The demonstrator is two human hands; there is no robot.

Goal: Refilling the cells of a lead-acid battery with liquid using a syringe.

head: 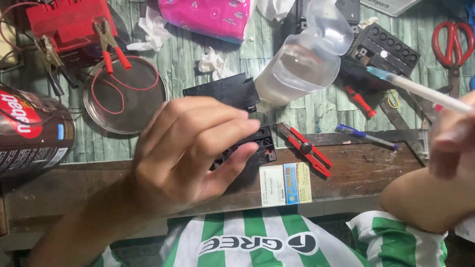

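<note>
The worktop [198,64] is crowded. At 12 o'clock from the left hand lies a flat black lid [222,90], and past it a pink soft pack [208,17]. At 1 o'clock a clear plastic jug [302,64] leans over, with clear liquid inside. At 10 o'clock sits a round metal dish [126,96] with a red wire lying in it, and a red box [69,22] with a clip is beyond that. A red cutter knife [307,148] lies at 3 o'clock, just beside the small black box. Red scissors [451,42] are far off at 2 o'clock.

The left hand [190,148] is in the middle, partly hiding the small black box [257,146]. Its fingers curl around the box and hold it, thumb below and fingers on top.

The right hand [452,136] is at the 3 o'clock edge, blurry. It pinches a thin white tube with a blue tip [420,89], which points toward the jug.
</note>
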